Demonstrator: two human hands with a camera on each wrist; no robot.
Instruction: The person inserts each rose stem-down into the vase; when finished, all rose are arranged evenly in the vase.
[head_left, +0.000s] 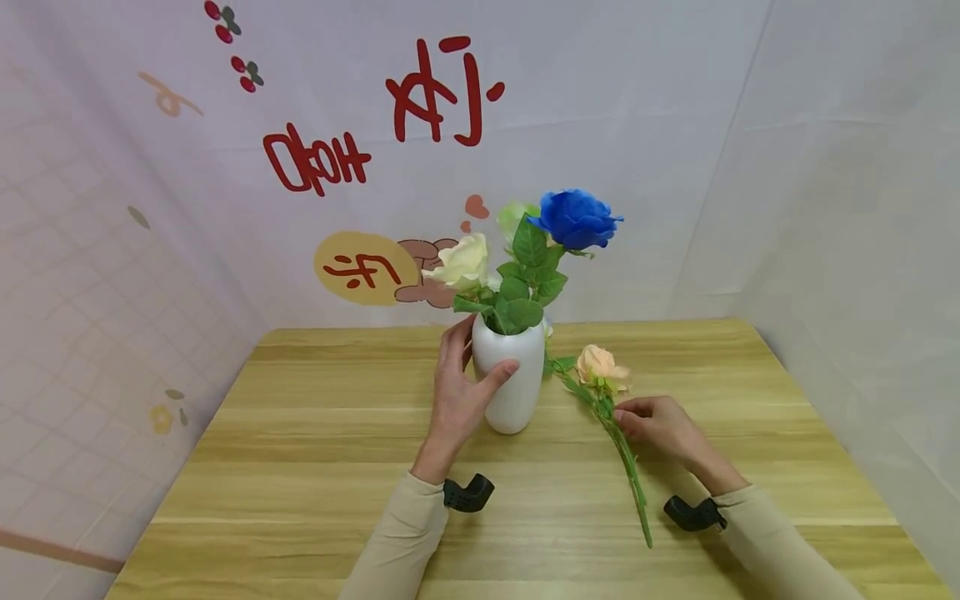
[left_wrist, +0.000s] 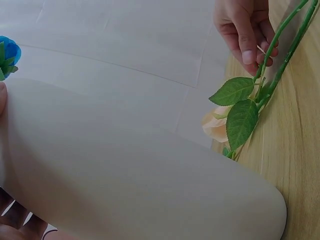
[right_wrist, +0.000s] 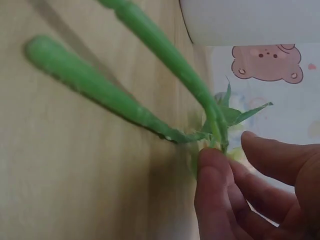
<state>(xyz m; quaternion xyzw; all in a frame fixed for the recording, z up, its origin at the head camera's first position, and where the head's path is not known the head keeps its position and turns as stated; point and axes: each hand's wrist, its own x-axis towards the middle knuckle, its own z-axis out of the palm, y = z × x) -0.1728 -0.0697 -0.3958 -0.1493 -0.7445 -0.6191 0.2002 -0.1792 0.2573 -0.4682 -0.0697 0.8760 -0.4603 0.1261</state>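
Note:
My left hand (head_left: 459, 396) grips the white vase (head_left: 517, 396) from its left side, thumb across the front. The vase stands upright and holds a blue rose (head_left: 576, 218), a cream-white rose (head_left: 463, 263), a pale green bloom (head_left: 516, 222) and green leaves (head_left: 529, 242). Right of it a peach rose (head_left: 597, 365) lies on the table, its stem (head_left: 633, 479) toward me. My right hand (head_left: 660, 429) pinches that stem below the bloom. In the right wrist view, curled fingers (right_wrist: 215, 172) touch the stem. A second stem (right_wrist: 85, 77) lies alongside; its far end is hidden behind the vase.
The wooden table (head_left: 315, 467) meets a white backdrop (head_left: 637, 100) with red characters and a cartoon bear (right_wrist: 267, 62). White cloth walls stand at the left and right. Dark wrist cameras (head_left: 468, 493) sit on both sleeves.

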